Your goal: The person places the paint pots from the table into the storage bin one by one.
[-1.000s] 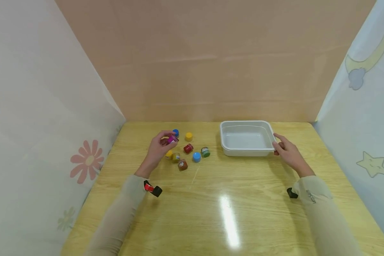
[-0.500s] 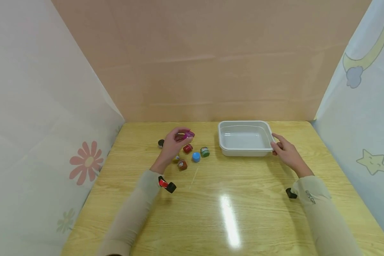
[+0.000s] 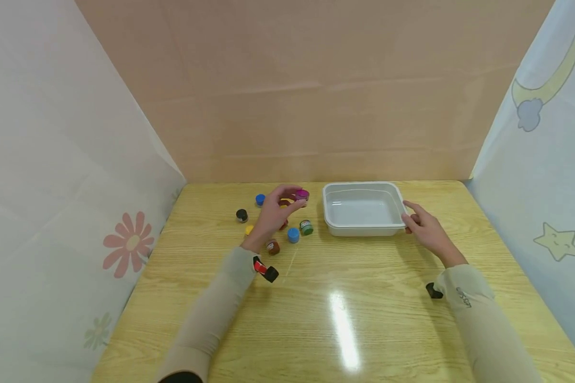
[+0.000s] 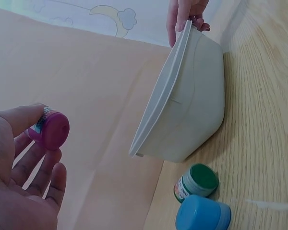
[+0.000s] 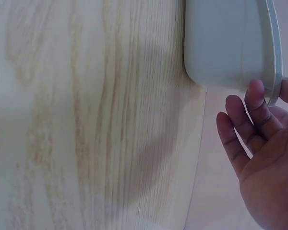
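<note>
My left hand (image 3: 274, 214) pinches a small magenta paint jar (image 3: 302, 196) between thumb and fingers, above the table and left of a white plastic basin (image 3: 364, 232). The jar's magenta lid (image 4: 56, 131) faces the basin in the left wrist view. At the basin's right end, my right hand (image 3: 426, 230) grips the rim with thumb and fingers; in the right wrist view its other fingers (image 5: 237, 117) stay off the wall. Below my left hand stand a green jar (image 3: 306, 227) and a light blue jar (image 3: 293, 235). A red and a yellow jar are mostly hidden behind that hand.
A blue jar (image 3: 260, 200), a black jar (image 3: 241, 215), a yellow jar (image 3: 249, 230) and a brown jar (image 3: 272, 247) stand or lie around my left hand on the wooden table (image 3: 364, 308). A brown backdrop (image 3: 316, 106) rises along the far edge.
My left hand has carried the magenta jar rightward over the other jars toward the basin. The basin has shifted slightly left with my right hand still on its rim.
</note>
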`<action>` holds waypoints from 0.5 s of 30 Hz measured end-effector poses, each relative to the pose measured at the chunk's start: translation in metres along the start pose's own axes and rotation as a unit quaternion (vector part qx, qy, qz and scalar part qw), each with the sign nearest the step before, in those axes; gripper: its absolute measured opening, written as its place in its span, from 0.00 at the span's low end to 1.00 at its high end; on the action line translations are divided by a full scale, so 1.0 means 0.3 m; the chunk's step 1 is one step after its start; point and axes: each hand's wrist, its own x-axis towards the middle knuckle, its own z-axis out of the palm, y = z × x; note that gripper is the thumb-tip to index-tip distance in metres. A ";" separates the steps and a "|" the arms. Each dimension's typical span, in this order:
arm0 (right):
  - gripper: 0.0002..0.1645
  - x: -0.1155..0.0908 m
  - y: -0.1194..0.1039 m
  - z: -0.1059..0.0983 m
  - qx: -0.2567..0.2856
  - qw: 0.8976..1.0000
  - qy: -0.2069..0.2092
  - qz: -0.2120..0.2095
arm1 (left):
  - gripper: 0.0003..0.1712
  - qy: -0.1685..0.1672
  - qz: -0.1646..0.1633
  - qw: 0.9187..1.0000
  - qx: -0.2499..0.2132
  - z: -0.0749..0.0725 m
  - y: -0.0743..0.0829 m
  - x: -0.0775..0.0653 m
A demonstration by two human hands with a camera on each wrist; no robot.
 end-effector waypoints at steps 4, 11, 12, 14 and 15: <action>0.37 -0.003 -0.002 0.004 -0.002 1.000 -0.001 -0.003 | 0.23 -0.008 0.001 1.000 -0.009 0.027 -0.012 0.021; 0.38 -0.007 -0.003 0.007 -0.005 1.000 -0.006 0.001 | 0.22 -0.015 0.009 1.000 -0.005 0.072 -0.023 0.053; 0.38 -0.007 -0.004 0.007 -0.005 1.000 -0.006 0.001 | 0.22 -0.017 0.008 1.000 -0.004 0.079 -0.024 0.059; 0.38 -0.007 -0.004 0.008 -0.004 1.000 -0.006 0.001 | 0.22 -0.019 0.006 1.000 -0.004 0.094 -0.024 0.069; 0.38 -0.008 -0.004 0.008 -0.004 1.000 -0.006 0.002 | 0.22 -0.021 0.005 1.000 -0.006 0.102 -0.023 0.075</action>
